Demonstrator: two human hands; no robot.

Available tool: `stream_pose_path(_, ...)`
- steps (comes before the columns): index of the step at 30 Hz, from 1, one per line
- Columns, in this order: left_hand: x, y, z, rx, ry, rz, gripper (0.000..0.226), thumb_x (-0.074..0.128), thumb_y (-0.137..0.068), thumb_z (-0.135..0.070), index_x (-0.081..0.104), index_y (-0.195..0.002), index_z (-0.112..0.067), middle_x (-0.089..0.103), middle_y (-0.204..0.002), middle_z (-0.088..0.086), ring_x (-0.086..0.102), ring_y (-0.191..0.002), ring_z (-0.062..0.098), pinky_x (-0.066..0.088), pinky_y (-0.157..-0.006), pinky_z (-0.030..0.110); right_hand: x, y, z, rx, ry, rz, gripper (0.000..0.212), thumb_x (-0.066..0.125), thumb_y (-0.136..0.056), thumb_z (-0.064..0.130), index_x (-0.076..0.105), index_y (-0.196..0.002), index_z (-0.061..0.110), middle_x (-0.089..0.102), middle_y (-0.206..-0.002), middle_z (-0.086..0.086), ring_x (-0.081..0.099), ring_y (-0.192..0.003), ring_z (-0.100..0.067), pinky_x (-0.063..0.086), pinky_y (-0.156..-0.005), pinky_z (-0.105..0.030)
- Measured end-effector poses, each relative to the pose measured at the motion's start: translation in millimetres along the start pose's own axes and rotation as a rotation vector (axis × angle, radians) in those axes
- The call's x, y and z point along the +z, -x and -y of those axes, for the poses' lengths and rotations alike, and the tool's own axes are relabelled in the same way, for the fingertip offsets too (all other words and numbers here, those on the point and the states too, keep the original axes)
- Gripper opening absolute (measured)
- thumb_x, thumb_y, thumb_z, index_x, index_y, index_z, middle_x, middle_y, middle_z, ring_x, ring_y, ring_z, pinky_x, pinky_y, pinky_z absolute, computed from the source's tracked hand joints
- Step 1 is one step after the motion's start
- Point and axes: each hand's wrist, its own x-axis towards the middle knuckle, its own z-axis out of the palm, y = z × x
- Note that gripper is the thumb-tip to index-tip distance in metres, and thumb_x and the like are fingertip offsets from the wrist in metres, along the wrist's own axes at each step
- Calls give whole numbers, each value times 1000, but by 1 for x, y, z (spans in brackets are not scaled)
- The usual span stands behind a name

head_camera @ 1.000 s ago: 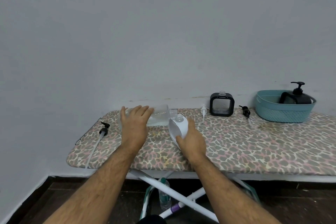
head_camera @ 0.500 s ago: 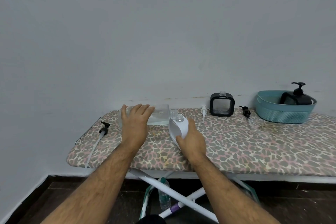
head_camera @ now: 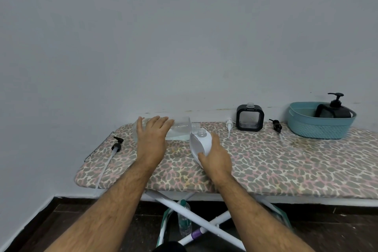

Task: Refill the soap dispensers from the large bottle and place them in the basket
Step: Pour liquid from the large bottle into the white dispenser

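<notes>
The large clear bottle [head_camera: 180,130] is tipped on its side over the leopard-print board [head_camera: 266,161], its neck touching the open mouth of a white dispenser [head_camera: 199,142]. My left hand [head_camera: 152,140] grips the bottle from above. My right hand [head_camera: 216,156] holds the white dispenser, tilted toward the bottle. A black square dispenser [head_camera: 250,117] with no pump stands by the wall. The teal basket [head_camera: 319,127] at the right holds a black dispenser [head_camera: 333,108] with its pump on.
Three loose pumps lie on the board: a black one with a long tube [head_camera: 117,145] at the left end, a white one [head_camera: 229,124] and a small black one [head_camera: 276,124]. A water bottle [head_camera: 184,219] stands between the board's legs on the floor.
</notes>
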Motion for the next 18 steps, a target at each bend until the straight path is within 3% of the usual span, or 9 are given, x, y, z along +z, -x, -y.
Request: stream_pose_path(18, 1, -2, 0, -4, 2, 14, 78, 83, -60, 6, 62, -128, -26, 64, -130, -1, 54, -126, 26, 17, -116, 62, 0, -1, -1, -4, -1, -6, 72, 68, -90, 35, 27, -149, 29, 67, -120, -3, 67, -101, -25, 56, -78, -36)
